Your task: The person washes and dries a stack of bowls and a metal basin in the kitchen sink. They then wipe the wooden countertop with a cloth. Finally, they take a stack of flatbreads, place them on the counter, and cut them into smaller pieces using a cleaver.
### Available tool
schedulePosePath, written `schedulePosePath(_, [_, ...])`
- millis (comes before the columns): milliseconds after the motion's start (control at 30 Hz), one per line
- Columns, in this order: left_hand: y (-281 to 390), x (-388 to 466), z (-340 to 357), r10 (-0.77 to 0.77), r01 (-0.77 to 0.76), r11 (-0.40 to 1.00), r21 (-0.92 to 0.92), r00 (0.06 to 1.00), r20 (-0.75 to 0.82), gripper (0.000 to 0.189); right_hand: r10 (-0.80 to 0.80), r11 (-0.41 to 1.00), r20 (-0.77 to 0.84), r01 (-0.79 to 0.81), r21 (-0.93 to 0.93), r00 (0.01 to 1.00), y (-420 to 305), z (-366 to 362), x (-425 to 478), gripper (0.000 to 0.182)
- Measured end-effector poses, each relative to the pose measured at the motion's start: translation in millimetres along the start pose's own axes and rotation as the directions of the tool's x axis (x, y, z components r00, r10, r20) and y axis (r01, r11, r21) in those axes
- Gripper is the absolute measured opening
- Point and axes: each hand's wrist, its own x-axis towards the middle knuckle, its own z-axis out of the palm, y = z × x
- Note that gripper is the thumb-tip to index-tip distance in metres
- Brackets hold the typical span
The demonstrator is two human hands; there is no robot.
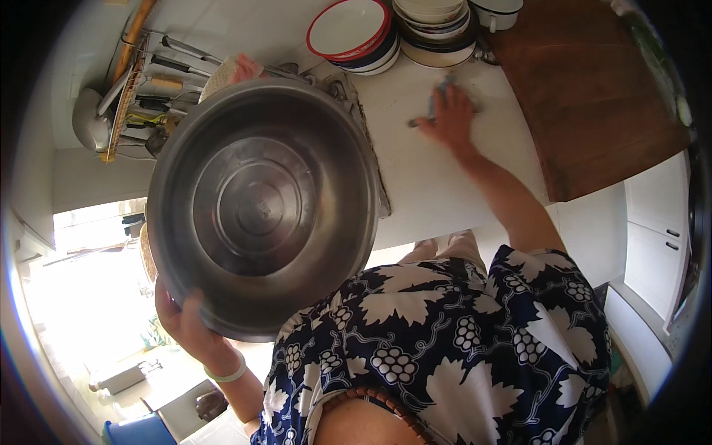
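Note:
A large stainless steel basin point(264, 208) is tilted up on the left, its hollow inside facing the camera. My left hand point(192, 322) grips the basin's lower left rim, thumb on the inner side. Over the white countertop point(434, 183), my right hand point(451, 118) lies palm down on a blue-grey cloth point(433, 105). Motion blurs this hand and the cloth, and the fingers cover much of the cloth. Beyond it are stacked bowls point(439, 33) and red-rimmed enamel basins point(350, 33).
A brown board or cover point(589, 100) spans the counter's right side. A white enamel pot point(499, 14) is at the back. Ladles and other utensils hang from a wire rack point(122, 105) on the left wall. The basin hides part of what lies behind it, beside the counter's edge.

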Motion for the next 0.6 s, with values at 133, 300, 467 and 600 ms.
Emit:
schedulePosePath(133, [9, -2, 8, 0.002, -0.002, 1.0, -0.004, 0.999, -0.036, 0.048, -0.25, 0.959, 0.117, 0.229, 0.167, 0.961, -85, 31, -11, 0.066])
schedulePosePath(300, [4, 5, 6, -0.006, 0.004, 1.0, -0.028, 0.999, -0.052, 0.05, -0.458, 0.835, 0.23, 0.327, 0.442, 0.859, -118, 26, -62, 0.055])
schedulePosePath(467, [-6, 22, 2, 0.024, -0.021, 0.999, -0.033, 0.997, 0.069, 0.053, -0.787, 0.563, 0.186, 0.561, 0.607, 0.588, -77, -26, -148, 0.047])
schedulePosePath(600, [-5, 28, 32, 0.097, -0.081, 0.972, -0.221, 0.993, 0.06, 0.051, -0.859, 0.367, 0.086, 0.489, 0.791, 0.505, -18, -48, -187, 0.027])
